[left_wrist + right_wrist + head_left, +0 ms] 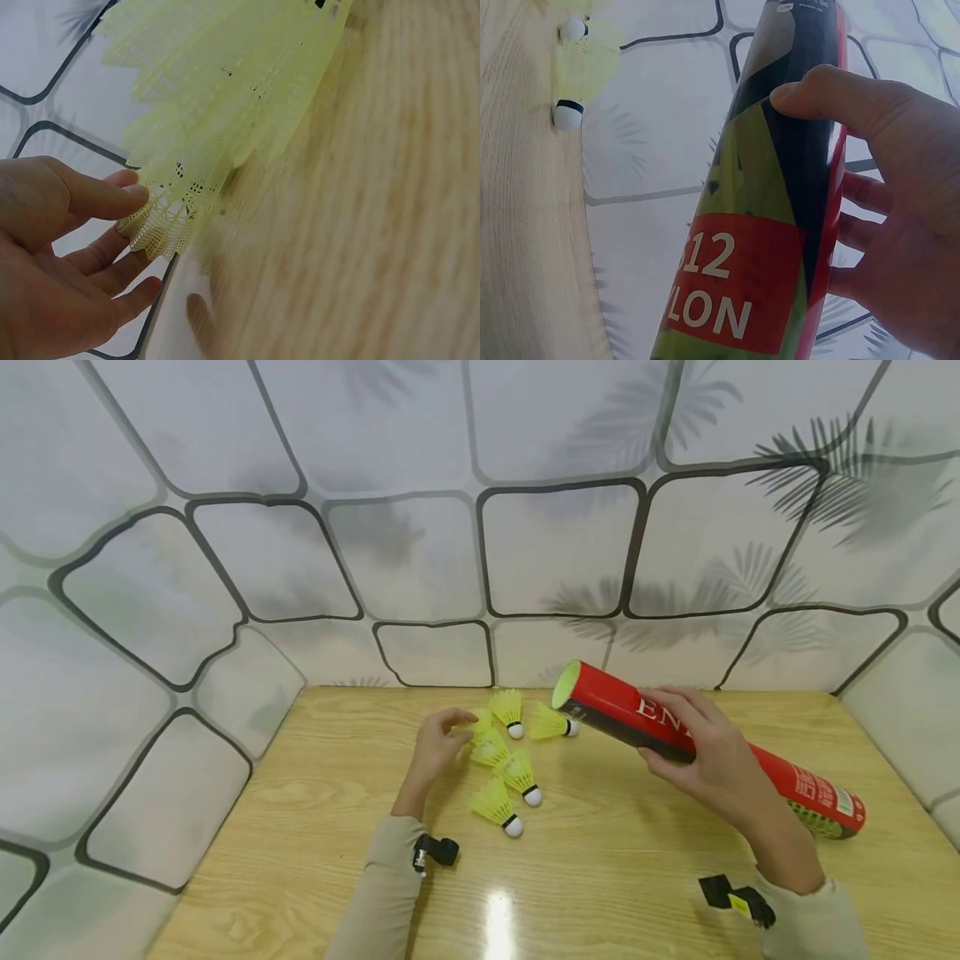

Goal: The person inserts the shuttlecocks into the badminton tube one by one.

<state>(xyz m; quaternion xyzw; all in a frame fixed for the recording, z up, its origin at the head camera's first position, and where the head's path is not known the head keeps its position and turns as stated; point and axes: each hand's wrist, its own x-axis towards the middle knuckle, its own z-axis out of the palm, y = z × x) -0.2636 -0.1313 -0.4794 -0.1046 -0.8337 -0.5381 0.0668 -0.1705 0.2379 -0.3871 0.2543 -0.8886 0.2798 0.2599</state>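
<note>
My right hand (pixel 716 760) grips a red, black and green shuttlecock tube (pixel 611 697) around its middle, thumb on the near side. The tube is tilted above the table, its open end facing up and left toward the shuttlecocks. In the right wrist view, the tube's red label (pixel 735 281) shows white lettering. On the left, my left hand (pixel 437 747) has thumb and fingertips at the skirt rim of a yellow shuttlecock (pixel 169 217), the thumb in front and other fingers behind. Neighbouring skirts partly hide that shuttlecock.
Several yellow shuttlecocks with white heads lie close together, among them a rear one (pixel 507 710), one at the right (pixel 551 723) and a front one (pixel 495 802). The wooden table (pixel 322 827) meets a patterned backdrop (pixel 435 568) behind and at the sides.
</note>
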